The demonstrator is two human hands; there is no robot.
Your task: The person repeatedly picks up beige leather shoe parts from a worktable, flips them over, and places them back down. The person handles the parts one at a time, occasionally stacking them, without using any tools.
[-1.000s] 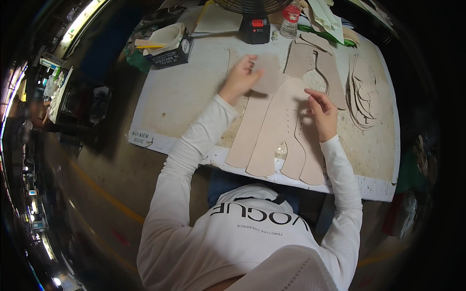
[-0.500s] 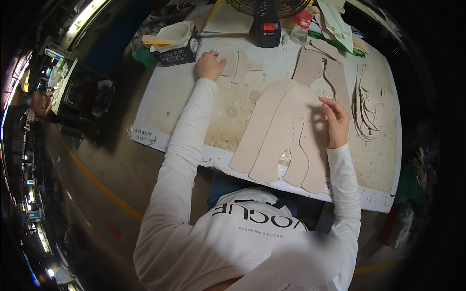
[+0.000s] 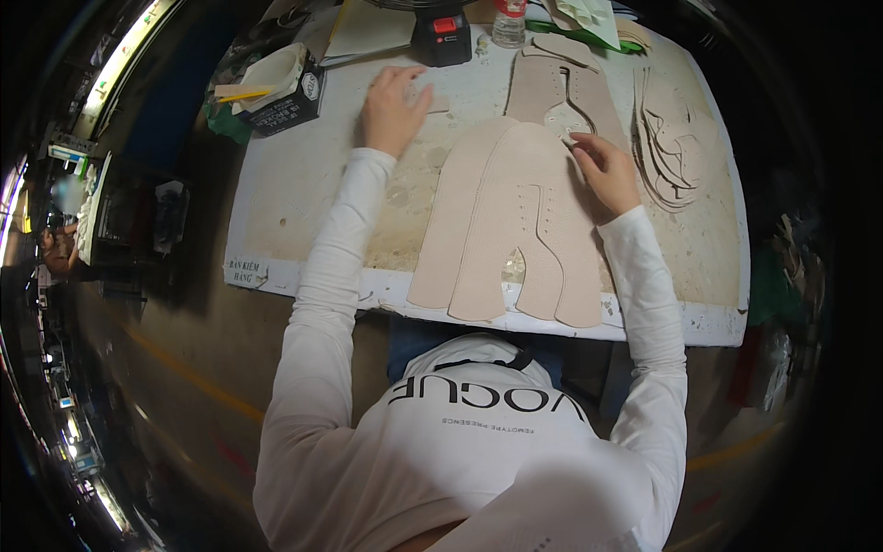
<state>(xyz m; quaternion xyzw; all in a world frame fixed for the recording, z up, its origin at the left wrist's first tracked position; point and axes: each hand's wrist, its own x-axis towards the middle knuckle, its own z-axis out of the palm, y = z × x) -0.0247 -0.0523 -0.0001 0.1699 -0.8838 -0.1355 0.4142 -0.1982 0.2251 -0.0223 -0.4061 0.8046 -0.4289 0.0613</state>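
Observation:
Over small beige cut pieces (image 3: 440, 105) near the back of the table is my left hand (image 3: 394, 110), slightly blurred. Its fingers and thumb are apart, and it hides most of those pieces. My right hand (image 3: 607, 177) hovers by the upper right edge of a layered set of large beige arched pieces (image 3: 478, 216), with curved slits and rows of small holes. Its thumb and forefinger are bent with a small gap, and I see nothing between them. Beyond lie more beige pieces (image 3: 533, 92) with a keyhole-shaped opening.
At the back left a black box (image 3: 292, 109) holds a pale liner and a yellow stick. A black fan base (image 3: 442, 39) and a clear bottle (image 3: 509, 26) stand at the back. Thin curved pieces (image 3: 676, 166) lie on the right of the white table (image 3: 322, 207).
My left hand has shifted right, from beside the small beige pieces to over them. My right hand's fingers have bent more. The whole view has shifted, so the table appears higher and further left.

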